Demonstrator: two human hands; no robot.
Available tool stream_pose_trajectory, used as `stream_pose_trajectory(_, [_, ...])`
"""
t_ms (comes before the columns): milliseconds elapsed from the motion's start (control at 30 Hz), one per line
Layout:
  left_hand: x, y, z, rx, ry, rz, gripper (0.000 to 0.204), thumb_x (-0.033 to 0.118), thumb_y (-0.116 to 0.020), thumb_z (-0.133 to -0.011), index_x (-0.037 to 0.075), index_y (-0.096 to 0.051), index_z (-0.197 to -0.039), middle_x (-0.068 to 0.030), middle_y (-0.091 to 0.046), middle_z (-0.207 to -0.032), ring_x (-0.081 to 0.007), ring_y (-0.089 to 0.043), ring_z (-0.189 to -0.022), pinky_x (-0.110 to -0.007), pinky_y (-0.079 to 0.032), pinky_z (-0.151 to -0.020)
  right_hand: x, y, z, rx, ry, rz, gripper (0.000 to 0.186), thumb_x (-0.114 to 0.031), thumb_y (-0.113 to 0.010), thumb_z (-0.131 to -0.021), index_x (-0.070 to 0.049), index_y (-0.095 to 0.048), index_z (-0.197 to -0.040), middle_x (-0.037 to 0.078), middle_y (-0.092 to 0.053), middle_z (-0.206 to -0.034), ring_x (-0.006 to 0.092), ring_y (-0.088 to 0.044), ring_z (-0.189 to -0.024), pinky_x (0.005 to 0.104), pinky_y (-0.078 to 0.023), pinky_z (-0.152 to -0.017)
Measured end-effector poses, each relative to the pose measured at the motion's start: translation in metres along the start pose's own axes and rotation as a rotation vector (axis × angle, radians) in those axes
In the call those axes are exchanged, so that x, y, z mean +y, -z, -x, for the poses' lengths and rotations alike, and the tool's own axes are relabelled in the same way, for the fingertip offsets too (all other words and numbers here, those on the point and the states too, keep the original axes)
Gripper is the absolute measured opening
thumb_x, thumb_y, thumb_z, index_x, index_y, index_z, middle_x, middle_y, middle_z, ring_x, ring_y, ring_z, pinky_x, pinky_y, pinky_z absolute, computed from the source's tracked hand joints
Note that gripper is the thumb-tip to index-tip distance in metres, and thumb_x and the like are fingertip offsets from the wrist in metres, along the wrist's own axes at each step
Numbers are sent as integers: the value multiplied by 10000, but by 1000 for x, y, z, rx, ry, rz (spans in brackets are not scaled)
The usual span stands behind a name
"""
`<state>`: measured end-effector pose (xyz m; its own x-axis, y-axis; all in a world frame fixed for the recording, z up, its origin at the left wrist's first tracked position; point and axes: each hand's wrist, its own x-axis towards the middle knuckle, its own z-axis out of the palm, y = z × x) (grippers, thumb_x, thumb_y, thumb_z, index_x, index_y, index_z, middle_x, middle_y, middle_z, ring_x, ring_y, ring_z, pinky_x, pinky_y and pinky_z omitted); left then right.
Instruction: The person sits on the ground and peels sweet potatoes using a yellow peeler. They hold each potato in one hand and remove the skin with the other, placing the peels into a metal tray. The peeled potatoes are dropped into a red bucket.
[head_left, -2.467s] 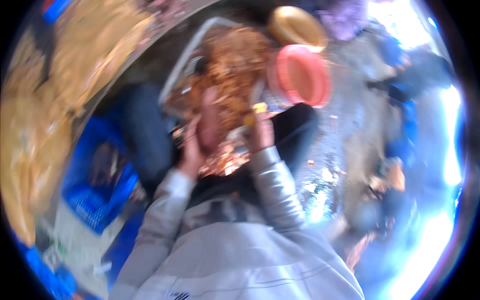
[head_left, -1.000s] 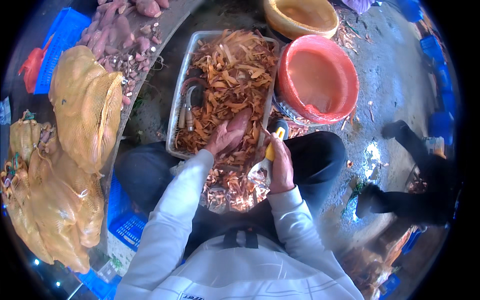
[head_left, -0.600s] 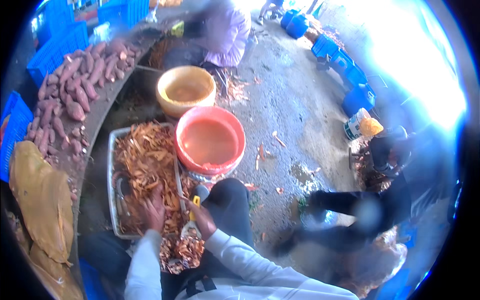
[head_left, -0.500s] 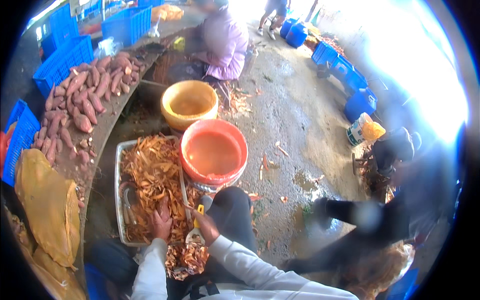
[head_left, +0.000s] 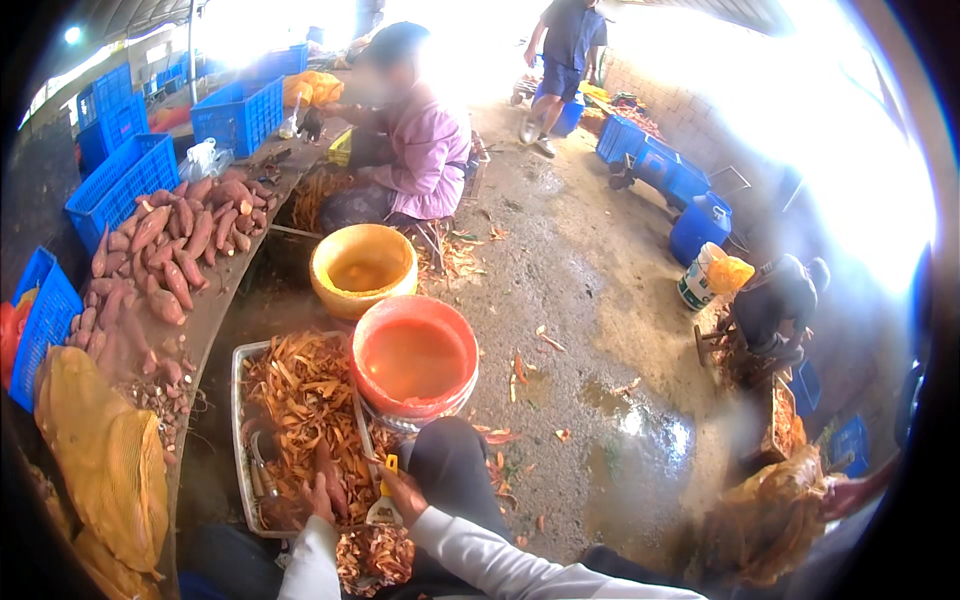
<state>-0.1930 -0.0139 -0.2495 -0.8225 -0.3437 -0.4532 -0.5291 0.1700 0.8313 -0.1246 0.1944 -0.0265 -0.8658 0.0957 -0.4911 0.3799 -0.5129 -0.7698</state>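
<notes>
My left hand (head_left: 317, 502) is closed around a reddish sweet potato (head_left: 330, 470), low over the near end of a metal-rimmed tray (head_left: 240, 430). Brown peelings (head_left: 305, 385) fill that tray. Just to the right, my right hand (head_left: 405, 496) grips a peeler (head_left: 387, 474) with a yellow handle and a pale, wide head. A curved metal tool (head_left: 260, 462) lies at the tray's left side. Below my hands is a heap of reddish-white peelings (head_left: 372, 560). Past my right knee stands a red tub (head_left: 415, 350) of cloudy liquid, with a yellow tub (head_left: 362, 272) behind it.
Sweet potatoes (head_left: 180, 235) are piled on a ledge to the left, beside blue crates (head_left: 125, 180) and a yellow mesh sack (head_left: 105, 450). A person in a purple top (head_left: 430, 150) sits ahead. Another person (head_left: 565, 60) is on foot farther back. Blue barrels (head_left: 700, 225) line the right side.
The view has tilted upward, so the tubs and tray sit lower. The walking person shows more fully. A dark-clothed figure's legs at the right have mostly left view. Both hands keep their holds.
</notes>
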Motion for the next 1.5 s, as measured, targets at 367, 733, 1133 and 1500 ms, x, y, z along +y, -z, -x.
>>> stream_pose_trajectory(367, [90,-11,79,89,-405,-534,612,292,-749,-763,9,-539,-1262,-262,-524,-1268,-447,-530,-1141,-497,-431,-965,11,5,-8,63,11,29,409,-386,-547,-999,-26,-624,-1178,37,-653,-978,135,-603,-907,299,-473,-798])
stream_pose_trajectory(733, [80,43,53,-636,239,155,316,94,-669,-872,55,-588,-1175,-59,-666,-1019,-195,-668,-860,-347,-565,-729,13,3,-7,-62,-44,9,393,-395,-534,-1015,-59,-612,-1204,6,-633,-901,90,-615,-868,272,-485,-771])
stream_pose_trajectory(1133, [29,38,30,-165,8,151,340,216,-500,-981,14,-551,-1250,-161,-641,-1087,-303,-633,-945,-385,-522,-801,16,0,-5,-29,32,-33,435,-353,-523,-1027,-10,-576,-1289,76,-620,-1223,151,-567,-1106,291,-412,-984])
stream_pose_trajectory(1500, [20,21,22,-113,-69,-182,543,398,-486,-1001,-17,-489,-1352,-204,-584,-1286,-329,-607,-1114,-399,-489,-839,-4,-8,0,-41,77,-61,406,-310,-528,-1028,15,-589,-1263,84,-648,-1143,176,-582,-1067,317,-438,-945])
